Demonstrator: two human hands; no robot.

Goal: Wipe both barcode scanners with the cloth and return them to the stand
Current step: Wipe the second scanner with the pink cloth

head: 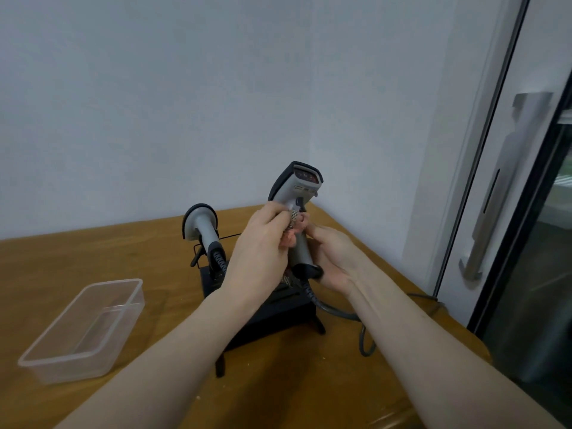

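A grey and black barcode scanner point(297, 187) is held upright above the black stand point(275, 311), its window facing me. My right hand point(332, 258) grips the lower handle of this scanner. My left hand point(263, 246) presses a small checked cloth point(294, 218) against the handle just under the trigger. A second grey scanner point(202, 226) rests in the stand at the left, head up. A coiled dark cable point(337, 311) runs from the held scanner down to the table on the right.
A clear plastic container point(83, 331) sits on the wooden table point(93, 258) at the left. The table's right edge runs close to a glass door with a metal handle point(507, 187). A pale wall stands behind the table.
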